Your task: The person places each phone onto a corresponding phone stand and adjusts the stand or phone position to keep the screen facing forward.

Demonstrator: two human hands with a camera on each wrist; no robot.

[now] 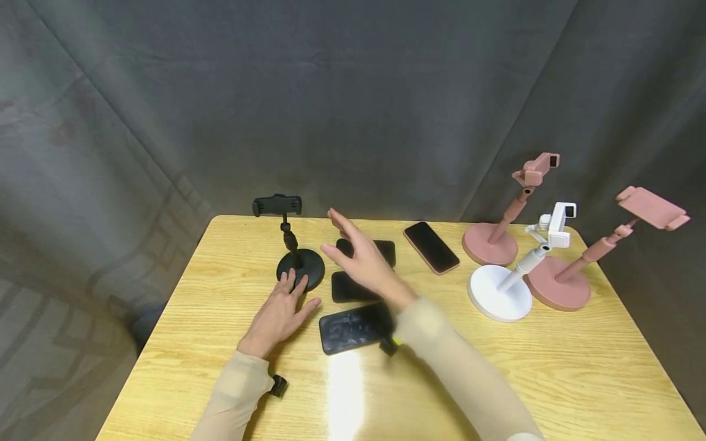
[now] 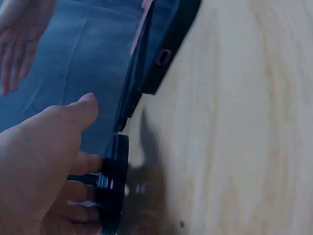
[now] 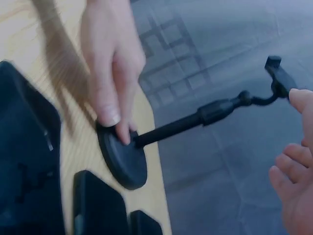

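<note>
A black phone stand (image 1: 292,242) stands on the left part of the table, its clamp (image 1: 277,205) raised on a jointed stem. My left hand (image 1: 278,312) has its fingertips on the near side of the round black base (image 1: 312,269), thumb held out to the side. In the right wrist view those fingers press down on the base (image 3: 128,164) beside the stem. My right hand (image 1: 358,257) is raised over the phones with fingers extended and holds nothing. Its fingertips are to the right of the clamp in the head view.
Three dark phones lie in the middle: a near one (image 1: 353,331), a middle one (image 1: 346,288) and a far one (image 1: 386,251) partly hidden by my right hand. A pink-edged phone (image 1: 431,247) lies further right. Two pink stands (image 1: 489,244) (image 1: 559,285) and a white stand (image 1: 499,294) occupy the right side.
</note>
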